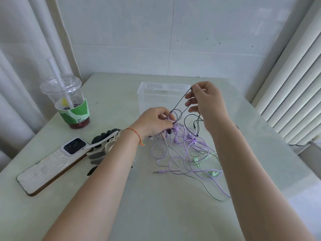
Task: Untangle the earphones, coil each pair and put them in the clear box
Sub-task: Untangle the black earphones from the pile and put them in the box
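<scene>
Still, clear box [163, 94] holds no earphones [187, 153]; both hands pinch cords.

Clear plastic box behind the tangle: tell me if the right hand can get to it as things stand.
Probably yes: the clear plastic box stands open just beside the right hand, nothing between, though that hand pinches the thin black earphone cable.

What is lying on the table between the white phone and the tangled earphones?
In the head view, a black and white hair clip lies there, and the left hand and forearm cross above it.
</scene>
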